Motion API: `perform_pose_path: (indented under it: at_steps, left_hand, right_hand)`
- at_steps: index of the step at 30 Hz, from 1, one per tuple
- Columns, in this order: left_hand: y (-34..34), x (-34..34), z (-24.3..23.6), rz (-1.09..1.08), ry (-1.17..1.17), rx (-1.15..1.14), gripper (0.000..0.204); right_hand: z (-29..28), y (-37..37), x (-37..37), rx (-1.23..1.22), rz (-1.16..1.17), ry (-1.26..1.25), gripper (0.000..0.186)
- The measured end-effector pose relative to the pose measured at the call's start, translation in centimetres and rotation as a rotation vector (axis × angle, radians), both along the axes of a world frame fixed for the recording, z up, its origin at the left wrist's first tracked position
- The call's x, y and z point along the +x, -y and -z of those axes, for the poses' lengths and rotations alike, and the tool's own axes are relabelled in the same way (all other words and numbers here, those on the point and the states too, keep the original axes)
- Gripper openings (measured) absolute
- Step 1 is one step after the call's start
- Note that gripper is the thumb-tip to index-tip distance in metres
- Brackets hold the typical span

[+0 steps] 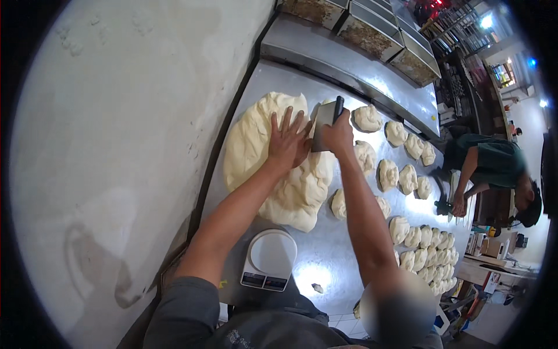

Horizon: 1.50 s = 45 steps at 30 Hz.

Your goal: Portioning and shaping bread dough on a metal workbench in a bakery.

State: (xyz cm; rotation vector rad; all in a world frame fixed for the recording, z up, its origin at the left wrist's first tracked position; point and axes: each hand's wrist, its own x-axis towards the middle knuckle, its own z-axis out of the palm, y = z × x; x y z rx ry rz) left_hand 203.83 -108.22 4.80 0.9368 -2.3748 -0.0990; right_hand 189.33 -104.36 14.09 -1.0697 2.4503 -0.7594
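Observation:
A large pale mass of dough (250,151) lies on the steel table (238,221). My left hand (285,142) rests on its upper right part, fingers spread. Just right of it my right hand (337,134) grips a metal dough scraper (322,122) by its dark handle, the blade upright at the dough's edge. Smaller dough pieces (367,118) lie in loose rows to the right, with several more in tight rows (430,256) at the lower right. A white kitchen scale (268,256) stands below the big dough.
A pale wall (116,163) runs along the left. Rusty metal pans (366,35) sit on a raised steel shelf (349,58) beyond the table. At the right, a co-worker (488,163) in dark green leans over the table, hands on a dark object (443,207). Shelving (453,35) stands behind.

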Motion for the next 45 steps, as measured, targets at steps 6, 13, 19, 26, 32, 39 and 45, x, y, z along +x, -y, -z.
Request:
perform_pose_path:
  at_steps: [6, 13, 19, 26, 32, 39, 45]
  left_hand:
    - [-0.2, 1.6, -1.1, 0.045, 0.090, 0.084, 0.044]
    - [0.7, 5.5, -1.5, 0.066, 0.129, 0.100, 0.045]
    - [0.9, 8.5, -1.6, 0.103, 0.096, 0.209, 0.046]
    - [-5.3, 4.7, -3.6, 0.003, 0.109, 0.169, 0.046]
    - [-6.0, 6.6, -3.0, -0.012, 0.199, 0.123, 0.048]
    - [-4.7, 11.1, -2.7, 0.021, 0.201, 0.115, 0.048]
    - [-5.0, 12.8, -2.7, -0.014, 0.175, 0.155, 0.046]
  right_hand:
    - [3.2, 0.2, 3.2, 0.132, 0.034, -0.079, 0.049]
    - [6.4, 3.7, 1.8, 0.086, 0.029, -0.188, 0.045]
    - [3.9, 0.5, -4.4, 0.047, 0.113, -0.175, 0.051]
    - [1.1, -6.8, 4.9, 0.089, -0.004, -0.067, 0.060]
    - [5.1, -5.4, 8.5, 0.118, 0.044, -0.075, 0.054]
    - [7.3, -3.0, 4.9, 0.063, 0.047, -0.328, 0.045]
    - [1.6, -7.4, 2.1, -0.007, 0.107, -0.156, 0.049]
